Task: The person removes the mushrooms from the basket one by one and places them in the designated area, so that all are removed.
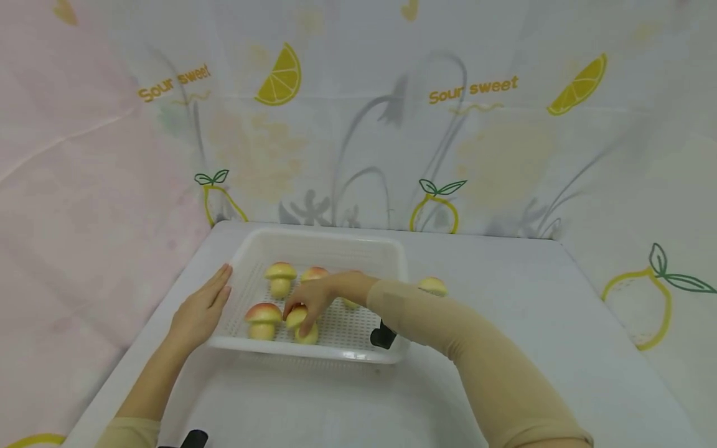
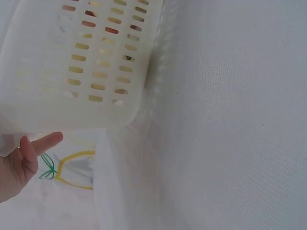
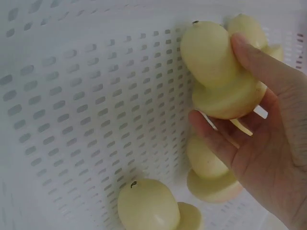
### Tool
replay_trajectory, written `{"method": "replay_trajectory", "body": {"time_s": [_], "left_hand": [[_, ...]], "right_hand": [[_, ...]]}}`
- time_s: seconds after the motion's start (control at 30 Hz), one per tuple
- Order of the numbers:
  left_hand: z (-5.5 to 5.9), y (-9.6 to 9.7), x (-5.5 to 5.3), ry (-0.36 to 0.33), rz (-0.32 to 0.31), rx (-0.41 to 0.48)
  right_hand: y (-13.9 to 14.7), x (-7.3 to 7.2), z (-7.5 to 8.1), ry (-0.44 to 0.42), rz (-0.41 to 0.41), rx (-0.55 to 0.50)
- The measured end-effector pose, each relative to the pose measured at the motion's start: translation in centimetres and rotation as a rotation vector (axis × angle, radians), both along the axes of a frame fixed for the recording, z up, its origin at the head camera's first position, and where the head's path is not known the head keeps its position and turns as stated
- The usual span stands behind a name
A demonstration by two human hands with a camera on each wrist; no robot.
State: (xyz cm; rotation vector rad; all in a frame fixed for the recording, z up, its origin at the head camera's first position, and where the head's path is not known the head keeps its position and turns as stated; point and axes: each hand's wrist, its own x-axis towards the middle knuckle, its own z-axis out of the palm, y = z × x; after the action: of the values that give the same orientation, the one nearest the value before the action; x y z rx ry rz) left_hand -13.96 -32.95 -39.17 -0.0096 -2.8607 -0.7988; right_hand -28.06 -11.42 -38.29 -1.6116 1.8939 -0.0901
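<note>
My right hand [image 1: 316, 298] reaches into a white perforated basket [image 1: 302, 353] and holds a yellow mushroom-shaped piece [image 1: 306, 335] with a red-tinged cap. In the right wrist view, the thumb lies on one side of that piece [image 3: 211, 52] and fingers curl at its cap. Beside it stands a similar mushroom-shaped piece [image 1: 262, 321]; several more are farther back in the basket, partly covered by my right hand and forearm. My left hand [image 1: 196, 317] rests against the basket's left side, its fingers extended along the rim. The left wrist view shows these fingers [image 2: 48, 142] at the basket wall [image 2: 115, 117].
Another mushroom-shaped piece [image 1: 433, 285] lies on the white table [image 1: 521, 311] right of the basket, partly hidden by my right sleeve. A black wrist-camera part [image 1: 383, 336] hangs over the basket's right end. Printed cloth [image 1: 358, 137] stands behind and beside the table.
</note>
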Motion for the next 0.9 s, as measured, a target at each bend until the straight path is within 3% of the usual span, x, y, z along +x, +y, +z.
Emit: {"method": "replay_trajectory", "body": {"time_s": [0.17,0.23,0.4,0.47,0.7,0.9], "left_hand": [[-0.1,0.1,-0.1,0.006,-0.009,0.01],[-0.2,0.0,-0.2,0.006,-0.006,0.005],[-0.1,-0.1,-0.2,-0.003,-0.002,-0.008],[0.0,-0.1,-0.1,-0.01,-0.001,-0.006],[0.1,0.1,-0.1,-0.004,-0.007,-0.007],[0.2,0.1,0.0,-0.008,-0.003,0.0]], "right_hand": [[0.3,-0.1,0.9,0.044,-0.044,0.006],[0.6,-0.4,1.6,-0.009,-0.103,-0.019],[1.4,-1.0,3.5,-0.244,-0.256,-0.131],[1.8,-1.1,4.3,-0.26,-0.281,-0.179],[3.4,-1.0,5.9,-0.207,-0.365,-0.302],[4.9,-0.4,6.4,-0.077,-0.372,-0.454]]}}
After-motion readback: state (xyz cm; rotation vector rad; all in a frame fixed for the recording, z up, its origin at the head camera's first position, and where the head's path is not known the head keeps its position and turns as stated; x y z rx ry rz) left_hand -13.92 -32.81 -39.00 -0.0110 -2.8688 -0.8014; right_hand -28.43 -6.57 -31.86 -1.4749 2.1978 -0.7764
